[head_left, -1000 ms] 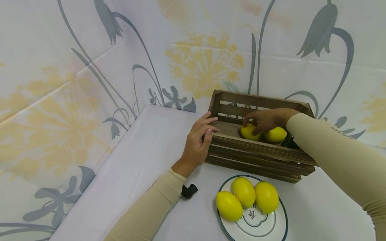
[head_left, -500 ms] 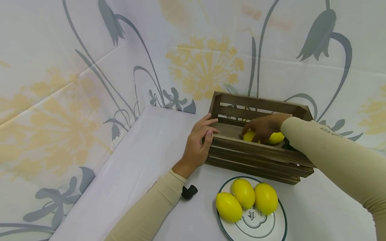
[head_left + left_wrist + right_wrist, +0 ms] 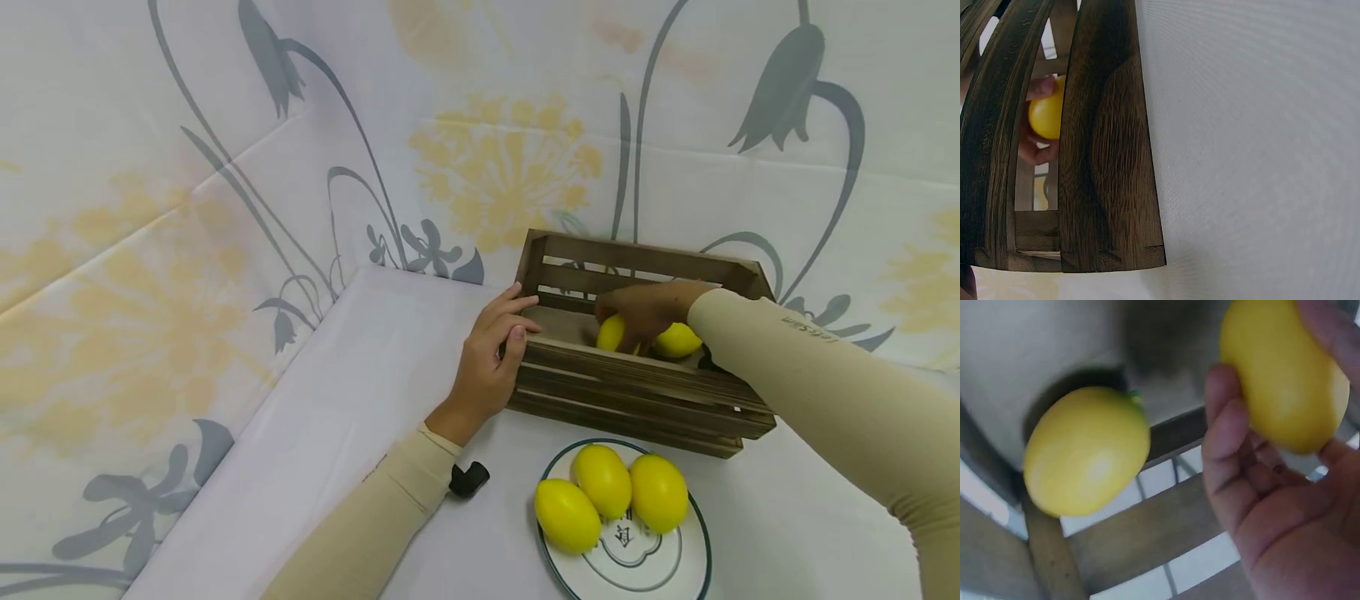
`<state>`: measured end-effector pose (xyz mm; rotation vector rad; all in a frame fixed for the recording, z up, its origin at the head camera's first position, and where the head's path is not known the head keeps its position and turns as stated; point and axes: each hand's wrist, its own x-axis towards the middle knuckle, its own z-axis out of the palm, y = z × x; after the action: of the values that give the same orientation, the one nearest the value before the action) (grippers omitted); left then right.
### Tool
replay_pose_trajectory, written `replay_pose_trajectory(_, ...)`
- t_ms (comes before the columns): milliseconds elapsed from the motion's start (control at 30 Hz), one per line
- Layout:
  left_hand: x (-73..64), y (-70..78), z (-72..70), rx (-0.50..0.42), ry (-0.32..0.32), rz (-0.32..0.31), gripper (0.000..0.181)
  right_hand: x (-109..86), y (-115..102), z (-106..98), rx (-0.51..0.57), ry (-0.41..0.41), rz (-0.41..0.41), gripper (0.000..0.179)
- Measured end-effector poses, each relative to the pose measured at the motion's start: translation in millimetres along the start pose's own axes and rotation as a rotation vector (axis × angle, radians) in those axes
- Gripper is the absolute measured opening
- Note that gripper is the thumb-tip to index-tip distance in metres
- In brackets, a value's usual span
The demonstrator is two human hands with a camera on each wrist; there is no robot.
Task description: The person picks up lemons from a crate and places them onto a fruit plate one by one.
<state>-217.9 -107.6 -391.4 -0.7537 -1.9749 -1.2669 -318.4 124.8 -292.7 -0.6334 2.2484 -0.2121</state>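
Note:
Inside a brown slatted wooden crate [image 3: 637, 379], my right hand [image 3: 643, 307] grips a yellow lemon [image 3: 1285, 375], fingers on one side and thumb on the other. The same lemon shows through the crate's slats in the left wrist view. A second lemon [image 3: 1088, 453] lies on the crate floor beside the hand, partly covered by the wrist in the head view. My left hand [image 3: 487, 358] rests against the crate's left end, its fingers extended over the top edge.
A white plate [image 3: 663, 575] with a dark rim sits in front of the crate, bearing three lemons [image 3: 602, 481]. A small black piece [image 3: 469, 481] shows by the left sleeve. Flower-printed cloth [image 3: 510, 167] rises behind the crate and on the left.
My right hand has lowered into the crate and its fingers have closed around the left one of the two lemons there. The left hand stays at the crate's end.

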Motion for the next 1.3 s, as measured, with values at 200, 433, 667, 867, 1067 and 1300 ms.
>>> replay_pose_trajectory(200,2.1,2.8,3.2,-0.003,0.005,0.011,0.037,-11.7,1.5,-8.5,-0.063,0.148,-0.034,0.069)
replay_pose_trajectory(433,6.7,6.1,3.1,-0.003,0.005,0.011,0.042,-33.0,-2.1,-21.6,-0.03,0.427,-0.123,0.062)
replay_pose_trajectory(667,6.4,5.2,2.3,0.013,0.011,0.009,0.038,-55.8,-8.9,-30.8,-0.046,0.574,-0.146,0.06)
replay_pose_trajectory(867,7.7,5.8,0.6,-0.007,0.009,-0.001,0.038,-72.3,-22.1,-28.5,-0.049,0.668,-0.112,0.061)
replay_pose_trajectory(1067,5.2,5.9,-0.4,-0.004,0.02,-0.007,0.039,-85.8,-31.3,-12.3,0.005,0.746,-0.103,0.058)
replay_pose_trajectory(1300,2.6,5.4,1.0,-0.001,0.014,-0.019,0.041,-96.6,-46.5,14.6,0.054,0.939,-0.197,0.056)
